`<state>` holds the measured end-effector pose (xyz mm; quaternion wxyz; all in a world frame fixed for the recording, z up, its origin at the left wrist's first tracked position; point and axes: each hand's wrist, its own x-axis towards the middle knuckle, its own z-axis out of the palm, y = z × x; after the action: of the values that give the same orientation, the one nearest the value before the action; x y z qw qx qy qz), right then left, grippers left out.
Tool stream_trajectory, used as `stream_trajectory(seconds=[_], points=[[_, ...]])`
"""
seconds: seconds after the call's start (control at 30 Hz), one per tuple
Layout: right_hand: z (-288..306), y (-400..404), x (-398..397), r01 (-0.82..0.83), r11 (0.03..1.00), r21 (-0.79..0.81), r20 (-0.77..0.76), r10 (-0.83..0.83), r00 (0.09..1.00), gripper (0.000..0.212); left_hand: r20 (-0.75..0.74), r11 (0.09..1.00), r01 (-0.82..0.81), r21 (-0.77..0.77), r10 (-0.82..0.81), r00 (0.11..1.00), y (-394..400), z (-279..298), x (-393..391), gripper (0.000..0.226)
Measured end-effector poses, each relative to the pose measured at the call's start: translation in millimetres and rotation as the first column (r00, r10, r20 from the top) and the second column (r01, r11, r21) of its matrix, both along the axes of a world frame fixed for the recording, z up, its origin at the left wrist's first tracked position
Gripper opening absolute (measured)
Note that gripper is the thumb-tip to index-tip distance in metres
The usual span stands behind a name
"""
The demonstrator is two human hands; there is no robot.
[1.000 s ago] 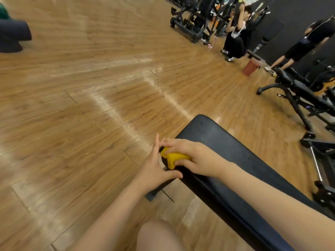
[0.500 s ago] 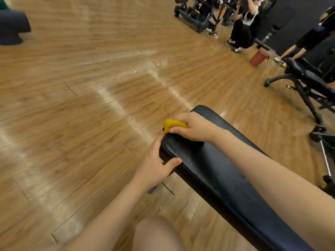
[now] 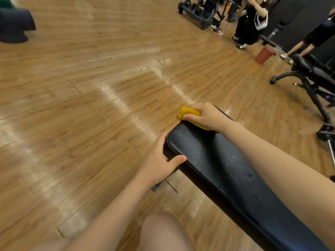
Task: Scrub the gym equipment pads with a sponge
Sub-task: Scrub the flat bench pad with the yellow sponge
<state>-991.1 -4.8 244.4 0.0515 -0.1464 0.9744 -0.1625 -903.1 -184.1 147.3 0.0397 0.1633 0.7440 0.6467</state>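
Gripping the yellow sponge (image 3: 189, 115) in our right hand (image 3: 208, 115), we clasp the black bench pad (image 3: 217, 160) edge with left hand (image 3: 159, 163) fingers curled.

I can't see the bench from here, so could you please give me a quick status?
Right hand grips sponge at bench pad far end. Left hand holds pad edge. Nothing obstructing.

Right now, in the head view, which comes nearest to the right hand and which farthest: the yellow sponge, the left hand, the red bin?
1. Sponge: gripped in the right hand.
2. Left hand: holding the bench pad's near-left edge.
3. Red bin: far across the floor, upper right.
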Motion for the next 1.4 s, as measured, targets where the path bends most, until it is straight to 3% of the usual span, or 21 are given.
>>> stream_trajectory(seconds=[0.27, 0.43, 0.57, 0.7, 0.8, 0.9, 0.97, 1.03, 1.17, 1.27, 1.4], points=[[1.0, 7.8, -20.7, 0.188, 0.980, 0.065, -0.041, -0.186, 0.982, 0.019, 0.007, 1.000, 0.003, 0.030, -0.003, 1.000, 1.3, -2.7, -1.2, 0.064], [-8.0, -12.3, 17.8, 0.039, 0.998, -0.044, -0.094, -0.043, 0.995, 0.019, 0.002, 0.999, 0.015, 0.028, -0.015, 1.000, 0.7, -1.2, -2.0, 0.060], [-6.5, -0.6, 3.5, 0.051, 0.996, -0.073, -0.095, -0.057, 0.994, 0.018, 0.017, 1.000, 0.019, 0.021, -0.019, 1.000, -0.1, -1.2, -2.9, 0.061], [-4.7, 29.1, -23.9, 0.208, 0.978, 0.002, -0.116, -0.206, 0.972, 0.023, 0.044, 0.999, 0.031, -0.020, -0.030, 0.999, -2.6, -0.7, -6.2, 0.061], [-8.9, 38.1, -31.8, 0.347, 0.937, -0.046, -0.140, -0.351, 0.926, 0.027, 0.097, 0.997, 0.073, -0.036, -0.069, 0.993, -5.8, 4.4, -8.2, 0.060], [-9.7, 32.6, -24.7, 0.381, 0.915, -0.130, -0.136, -0.397, 0.908, 0.028, 0.169, 0.995, 0.093, -0.038, -0.085, 0.982, -6.4, 14.3, -5.3, 0.055], [-9.9, 29.3, -18.2, 0.323, 0.939, -0.119, -0.112, -0.336, 0.935, 0.031, 0.200, 0.993, 0.062, -0.099, -0.041, 0.979, -4.2, 25.9, -4.5, 0.044], [-8.5, 27.3, -11.7, 0.242, 0.966, -0.088, -0.078, -0.249, 0.965, 0.029, 0.208, 0.965, 0.000, -0.263, 0.057, 0.976, 4.0, 40.0, -7.1, 0.038], [3.9, 29.1, -12.2, 0.109, 0.986, -0.125, 0.067, -0.102, 0.993, 0.033, 0.040, 0.761, -0.096, -0.642, 0.159, 0.987, 34.8, 64.9, -14.4, 0.055], [8.9, 29.9, -21.9, 0.033, 0.992, -0.121, 0.130, -0.017, 0.991, 0.039, -0.083, 0.664, -0.187, -0.723, 0.186, 0.979, 52.0, 64.8, -15.2, 0.071], [9.8, 32.4, -35.6, -0.029, 0.998, -0.058, 0.225, 0.042, 0.974, 0.008, -0.073, 0.646, -0.190, -0.740, 0.203, 0.976, 52.5, 60.9, -17.4, 0.074]])
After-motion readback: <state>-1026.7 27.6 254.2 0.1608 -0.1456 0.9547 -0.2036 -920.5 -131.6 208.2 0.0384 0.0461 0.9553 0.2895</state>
